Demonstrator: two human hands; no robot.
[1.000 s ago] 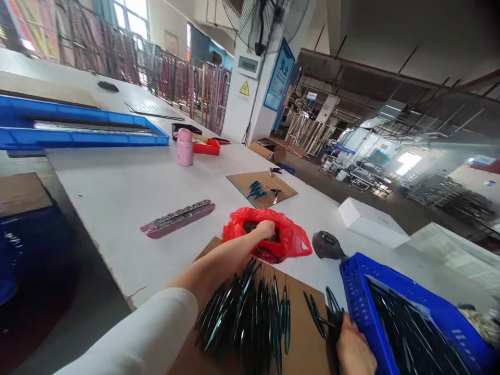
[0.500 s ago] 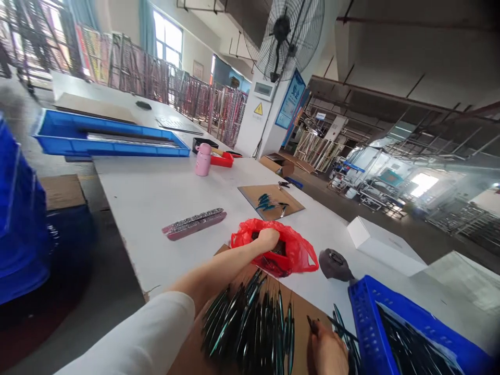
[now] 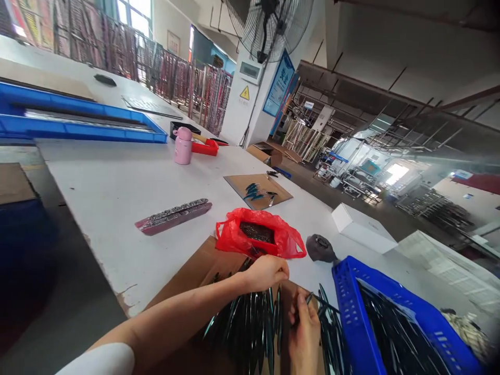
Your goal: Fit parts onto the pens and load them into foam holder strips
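My left hand (image 3: 265,272) is out of the red plastic bag (image 3: 234,237) and hovers, fingers closed, over a pile of slim dark green-black strips (image 3: 250,323). Whether anything is in that fist is hidden. The pile lies on a brown cardboard sheet (image 3: 187,276) at the near table edge. My right hand (image 3: 304,333) pinches one dark strip between thumb and fingers. It sits just left of a blue crate (image 3: 351,297) filled with more such strips. The red bag stands open behind the pile, with dark contents inside.
On the white table (image 3: 117,192) lie a long glittery strip (image 3: 174,216), a pink bottle (image 3: 183,146), a red tray (image 3: 205,147), a second cardboard sheet (image 3: 273,194) bearing a few pieces, a dark round tool (image 3: 318,248) and a white box (image 3: 363,229). A long blue tray (image 3: 78,127) sits far left.
My left hand came out of the red bag and drew back over the strip pile, fingers closed. My right hand moved from the crate's edge toward the pile, gripping a strip.
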